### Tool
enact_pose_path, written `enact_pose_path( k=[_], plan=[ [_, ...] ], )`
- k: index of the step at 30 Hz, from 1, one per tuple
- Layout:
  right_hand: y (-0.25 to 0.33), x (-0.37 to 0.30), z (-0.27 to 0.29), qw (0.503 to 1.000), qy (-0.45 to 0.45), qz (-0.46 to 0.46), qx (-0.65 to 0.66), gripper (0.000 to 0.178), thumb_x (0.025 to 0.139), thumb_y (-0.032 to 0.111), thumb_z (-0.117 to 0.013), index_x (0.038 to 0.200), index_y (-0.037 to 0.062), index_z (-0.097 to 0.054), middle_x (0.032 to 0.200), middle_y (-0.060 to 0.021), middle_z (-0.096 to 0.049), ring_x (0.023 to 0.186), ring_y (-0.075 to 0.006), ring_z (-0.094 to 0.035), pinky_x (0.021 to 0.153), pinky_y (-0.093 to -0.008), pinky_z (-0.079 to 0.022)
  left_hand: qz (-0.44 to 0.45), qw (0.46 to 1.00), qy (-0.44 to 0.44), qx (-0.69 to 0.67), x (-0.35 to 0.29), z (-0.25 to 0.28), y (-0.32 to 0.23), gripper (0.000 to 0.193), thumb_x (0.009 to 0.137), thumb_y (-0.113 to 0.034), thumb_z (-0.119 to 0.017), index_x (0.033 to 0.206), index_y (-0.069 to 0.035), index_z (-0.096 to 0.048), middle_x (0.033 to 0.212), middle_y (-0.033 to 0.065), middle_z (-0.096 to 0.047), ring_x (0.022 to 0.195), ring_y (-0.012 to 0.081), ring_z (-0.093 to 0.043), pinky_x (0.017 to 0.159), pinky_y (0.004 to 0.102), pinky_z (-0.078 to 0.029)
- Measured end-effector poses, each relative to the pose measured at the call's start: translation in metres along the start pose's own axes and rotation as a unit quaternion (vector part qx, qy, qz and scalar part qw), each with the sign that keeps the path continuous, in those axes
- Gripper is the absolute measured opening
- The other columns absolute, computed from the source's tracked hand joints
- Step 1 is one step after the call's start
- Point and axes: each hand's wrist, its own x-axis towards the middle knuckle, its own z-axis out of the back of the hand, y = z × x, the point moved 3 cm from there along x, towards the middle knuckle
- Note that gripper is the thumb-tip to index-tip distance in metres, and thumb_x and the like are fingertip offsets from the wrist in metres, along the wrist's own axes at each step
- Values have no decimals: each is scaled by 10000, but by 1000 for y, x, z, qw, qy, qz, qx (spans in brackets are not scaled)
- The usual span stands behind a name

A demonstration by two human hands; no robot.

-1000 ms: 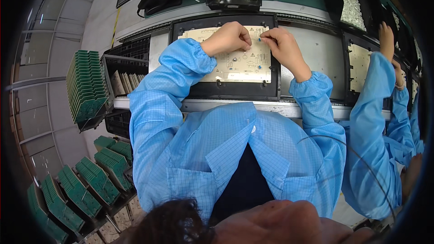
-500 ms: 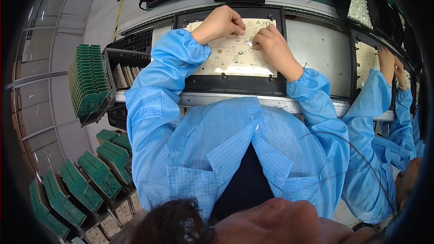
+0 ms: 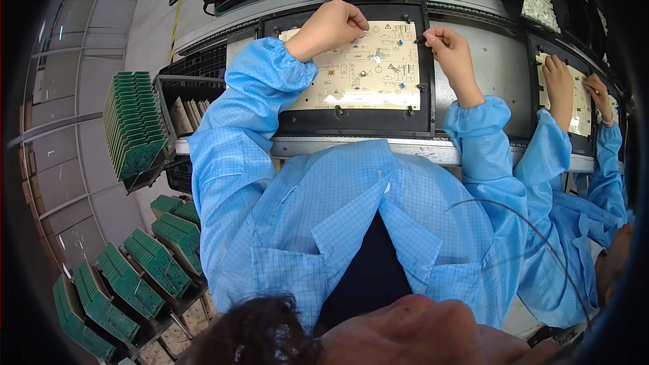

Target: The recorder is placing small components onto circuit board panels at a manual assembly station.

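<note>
At the frame's upper centre, a cream rectangular circuit board (image 3: 343, 80) sits in a black rectangular tray (image 3: 378, 124). Left hand (image 3: 331, 26): grip narrow, over board. Right hand (image 3: 451, 55): grip narrow, beside tray's right edge. Contents: cannot tell.

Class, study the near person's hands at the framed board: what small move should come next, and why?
Perhaps the left hand should lower its fingertips onto the cream board: they are over its upper part, while the right hand is by the right edge of the black frame. Whether either holds anything is unclear.
</note>
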Motion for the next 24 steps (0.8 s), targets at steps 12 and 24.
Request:
enact_pose_path(
  k=[12,24],
  plan=[
    [7,-2,-5,989,79,-41,119,158,950,145,-608,1034,14,-641,837,-4,-649,714,-67,-531,671,-206,-435,-12,996,-61,69,34,-31,-2,175,783,-96,-674,885,41,-715,790,175,-701,717,262,-688,681,346,-539],
    [8,-2,5,993,37,-21,110,157,947,152,-615,1013,14,-651,810,-1,-644,699,-63,-520,659,-210,-431,-5,997,-66,46,35,-33,-5,178,792,-89,-669,901,42,-718,774,152,-703,719,232,-692,683,320,-539]
  ],
)
